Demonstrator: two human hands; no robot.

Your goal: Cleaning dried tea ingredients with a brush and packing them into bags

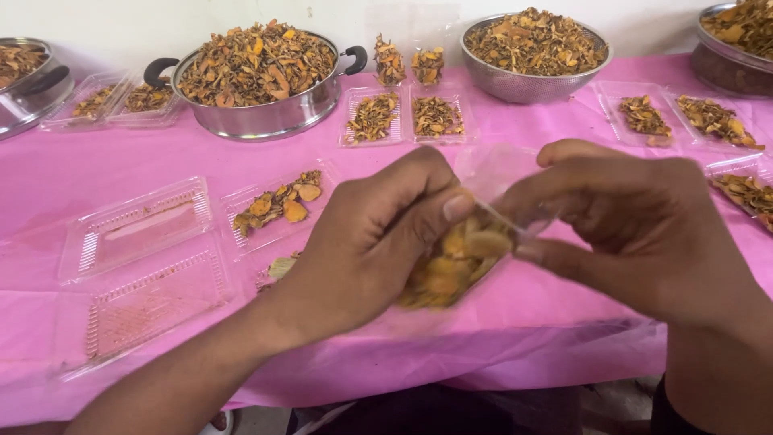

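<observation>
Bag [451,270] blurred, mostly hidden behind left hand [366,242]; its mouth unclear under right hand [644,234]. Pot [24,80] cut by left edge, bowl [737,44] by right; tray [278,270] part-hidden by left wrist

We see a bright pink cloth [499,322] over the surface, orange-yellow and brown dried slices [451,266] in a clear pouch [499,173], silver steel pots [258,117] heaped with the same mottled brown-orange, and clear ridged plastic trays [137,229].
</observation>
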